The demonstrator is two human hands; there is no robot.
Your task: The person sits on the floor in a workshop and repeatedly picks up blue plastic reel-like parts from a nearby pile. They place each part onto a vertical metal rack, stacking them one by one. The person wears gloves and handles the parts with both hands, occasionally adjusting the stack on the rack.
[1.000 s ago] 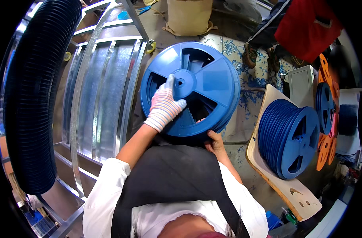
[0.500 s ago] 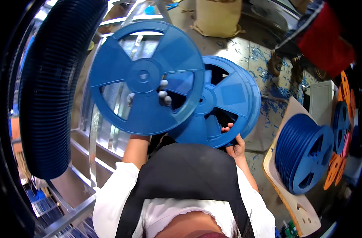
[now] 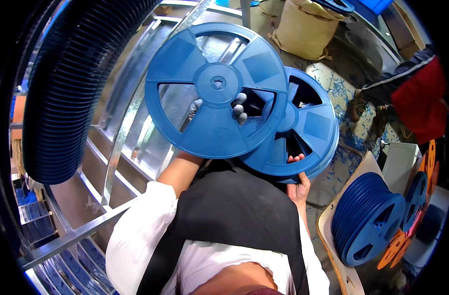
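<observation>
My left hand [image 3: 239,109], in a grey glove, is closed on a blue plastic reel flange [image 3: 215,127], a round disc with wide cut-out windows. Its fingertips show through the right window and the thumb through the left one; the palm is hidden behind the disc. To the right, partly behind that disc, is a stack of similar blue reel flanges [image 3: 317,120]. My bare right hand [image 3: 298,189] grips the stack's lower right rim, with fingers coming through a window and the thumb outside. Both hold the discs in front of my chest.
A metal frame rack [image 3: 119,164] stands on the left, below a large row of dark blue discs [image 3: 62,98]. At right, a wound row of blue reels [image 3: 364,221] rests on a wooden board [image 3: 325,228], beside orange reels [image 3: 394,250]. A tan sack [image 3: 308,30] and a person's red sleeve [image 3: 421,101] are farther off.
The view has swung left, so the sack, rack and reels appear farther right. My left hand's disc overlaps the stack slightly more. Both hands keep their grips.
</observation>
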